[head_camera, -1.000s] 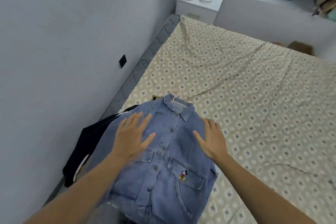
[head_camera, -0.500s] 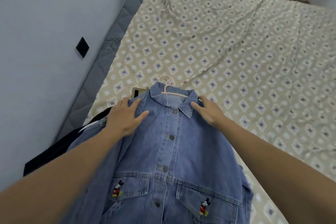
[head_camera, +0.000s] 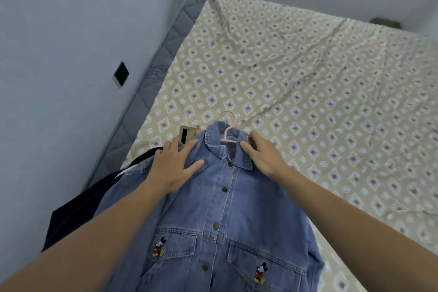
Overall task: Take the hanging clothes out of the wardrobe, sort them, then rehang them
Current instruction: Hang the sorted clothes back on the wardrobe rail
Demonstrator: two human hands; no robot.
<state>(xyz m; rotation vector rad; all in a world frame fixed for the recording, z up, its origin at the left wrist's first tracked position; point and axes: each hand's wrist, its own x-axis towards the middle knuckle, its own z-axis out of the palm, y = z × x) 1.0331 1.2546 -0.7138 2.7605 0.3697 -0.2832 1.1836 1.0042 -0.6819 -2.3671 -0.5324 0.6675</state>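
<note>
Two flat, open-fingered hands, left hand [head_camera: 174, 168] and right hand [head_camera: 263, 156], press the buttoned blue denim jacket [head_camera: 213, 220].

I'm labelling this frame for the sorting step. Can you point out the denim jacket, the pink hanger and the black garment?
denim jacket [head_camera: 239, 197]: head view, on the button placket at the chest.
pink hanger [head_camera: 229, 118]: head view, on the hook above the collar.
black garment [head_camera: 78, 211]: head view, on the dark cloth left of the jacket.

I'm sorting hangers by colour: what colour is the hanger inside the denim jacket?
Pale pink; the hanger's hook shows above the denim jacket's collar in the head view.
</note>
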